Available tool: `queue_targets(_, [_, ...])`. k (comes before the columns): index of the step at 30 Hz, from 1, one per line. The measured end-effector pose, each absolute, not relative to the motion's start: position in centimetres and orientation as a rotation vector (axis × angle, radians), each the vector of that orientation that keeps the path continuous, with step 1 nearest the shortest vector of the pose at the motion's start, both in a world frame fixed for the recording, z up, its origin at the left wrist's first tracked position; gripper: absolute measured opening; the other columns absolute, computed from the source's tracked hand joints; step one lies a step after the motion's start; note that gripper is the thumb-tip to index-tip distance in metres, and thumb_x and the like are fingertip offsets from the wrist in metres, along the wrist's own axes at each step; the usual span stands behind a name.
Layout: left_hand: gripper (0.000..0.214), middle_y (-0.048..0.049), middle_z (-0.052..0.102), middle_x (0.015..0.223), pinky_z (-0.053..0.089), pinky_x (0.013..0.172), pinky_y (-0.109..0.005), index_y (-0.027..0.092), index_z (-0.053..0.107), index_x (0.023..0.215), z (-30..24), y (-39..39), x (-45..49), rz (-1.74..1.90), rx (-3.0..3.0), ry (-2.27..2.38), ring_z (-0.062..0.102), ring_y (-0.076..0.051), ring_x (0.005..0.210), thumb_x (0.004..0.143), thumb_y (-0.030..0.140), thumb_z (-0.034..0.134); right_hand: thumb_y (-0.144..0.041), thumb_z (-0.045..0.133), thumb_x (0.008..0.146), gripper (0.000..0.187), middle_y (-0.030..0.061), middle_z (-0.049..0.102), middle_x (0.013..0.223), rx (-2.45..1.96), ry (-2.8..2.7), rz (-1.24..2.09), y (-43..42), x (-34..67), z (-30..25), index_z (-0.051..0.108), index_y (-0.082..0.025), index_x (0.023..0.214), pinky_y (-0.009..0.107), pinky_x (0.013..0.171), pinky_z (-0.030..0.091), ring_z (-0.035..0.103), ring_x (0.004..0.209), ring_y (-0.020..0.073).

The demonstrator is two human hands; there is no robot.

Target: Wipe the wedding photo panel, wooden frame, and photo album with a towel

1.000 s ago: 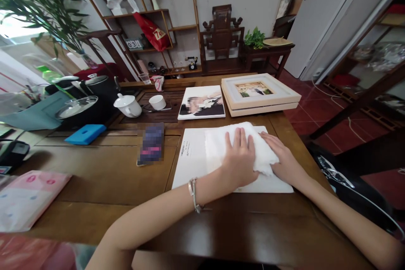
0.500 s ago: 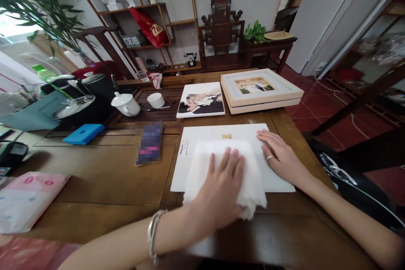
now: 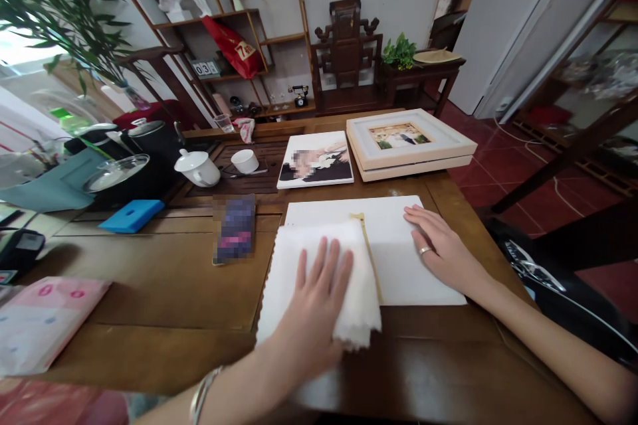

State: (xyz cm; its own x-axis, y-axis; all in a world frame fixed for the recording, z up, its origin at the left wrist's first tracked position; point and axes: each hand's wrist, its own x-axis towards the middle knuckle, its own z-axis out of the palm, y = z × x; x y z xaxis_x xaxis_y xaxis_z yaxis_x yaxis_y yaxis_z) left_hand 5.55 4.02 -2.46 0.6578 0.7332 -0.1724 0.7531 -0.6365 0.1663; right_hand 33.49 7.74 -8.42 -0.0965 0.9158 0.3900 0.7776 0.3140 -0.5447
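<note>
A flat white board (image 3: 399, 246) lies on the wooden table (image 3: 159, 285) in front of me. My left hand (image 3: 314, 305) presses flat, fingers stretched out, on a white cloth (image 3: 299, 265) that covers the board's left part and hangs past its near edge. My right hand (image 3: 438, 249), wearing a ring, rests flat with fingers spread on the board's right side. A thin gold strip (image 3: 369, 246) shows on the board beside the cloth.
Beyond the board lie an unframed photo print (image 3: 317, 161) and a framed picture (image 3: 407, 143). A phone (image 3: 235, 227), blue pad (image 3: 130, 215), teapot (image 3: 197, 167), cup (image 3: 244, 161) and pink packet (image 3: 44, 319) sit to the left. Shelves and a chair stand behind.
My left hand has slid the cloth from the board's right middle toward me and to the left. My right hand came off the cloth and now lies on the bare board.
</note>
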Motion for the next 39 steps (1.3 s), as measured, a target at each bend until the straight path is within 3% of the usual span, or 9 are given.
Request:
queue_targets(4, [0.123,-0.0184,-0.003,0.161,-0.002,0.114,-0.068,0.015,-0.008,0.155,-3.2,1.6,5.2,-0.072,2.68,1.144,-0.01,-0.041,0.146,0.055,0.02,0.064,-0.025,0.041,0.095,0.034,0.0124,0.058,0.135,-1.493,-1.92,0.252,7.7,33.5,-8.6,0.057,-0.022,0.125,0.056,0.112,0.04,0.046,0.135,0.0273])
queue_targets(15, [0.081,-0.0122,0.014,0.162,0.004,0.118,-0.058,0.017,0.026,0.152,-2.1,14.0,3.9,0.064,2.63,1.363,0.007,-0.029,0.15,0.075,0.015,0.051,-0.025,0.041,0.095,0.034,0.0136,0.059,0.133,-1.513,-1.927,0.257,7.7,33.6,-8.4,0.057,-0.019,0.124,0.054,0.112,0.04,0.046,0.135,0.0268])
queue_targets(19, [0.087,-0.0101,0.013,0.162,0.005,0.119,-0.057,0.019,0.023,0.153,-2.3,11.7,3.7,0.041,2.651,1.305,0.005,-0.028,0.15,0.07,0.018,0.052,-0.025,0.041,0.095,0.035,0.0131,0.059,0.134,-1.497,-1.922,0.262,7.8,33.6,-8.5,0.057,-0.02,0.126,0.056,0.112,0.04,0.046,0.135,0.0276])
queue_targets(25, [0.108,-0.0045,0.001,0.163,0.005,0.12,-0.054,0.024,0.007,0.156,-2.2,4.1,2.7,0.008,2.672,1.122,0.0,-0.031,0.15,0.06,0.021,0.056,-0.024,0.04,0.096,0.035,0.0145,0.057,0.135,-1.513,-1.942,0.254,7.7,33.5,-8.6,0.055,-0.019,0.127,0.055,0.112,0.039,0.045,0.136,0.0276])
queue_targets(29, [0.101,-0.0003,0.009,0.163,0.006,0.121,-0.052,0.027,0.013,0.156,-1.8,4.4,2.8,0.094,2.543,1.136,0.008,-0.027,0.15,0.062,0.022,0.05,-0.024,0.04,0.095,0.035,0.0153,0.056,0.136,-1.522,-1.949,0.238,7.7,33.5,-8.6,0.055,-0.017,0.126,0.056,0.112,0.039,0.044,0.136,0.0286])
queue_targets(33, [0.087,-0.0049,0.016,0.162,0.006,0.12,-0.053,0.021,0.026,0.153,-1.7,9.0,4.9,0.154,2.42,1.3,0.008,-0.027,0.15,0.068,0.019,0.044,-0.024,0.04,0.095,0.035,0.0165,0.058,0.134,-1.502,-1.951,0.238,7.7,33.5,-8.5,0.056,-0.016,0.125,0.055,0.112,0.04,0.045,0.135,0.029])
queue_targets(39, [0.079,-0.0143,0.011,0.162,0.005,0.118,-0.059,0.014,0.025,0.153,-1.8,10.7,9.2,0.083,2.531,1.313,0.0,-0.033,0.149,0.079,0.023,0.051,-0.024,0.041,0.095,0.034,0.0149,0.058,0.134,-1.496,-1.939,0.245,7.7,33.6,-8.5,0.056,-0.018,0.125,0.055,0.111,0.04,0.045,0.135,0.0284])
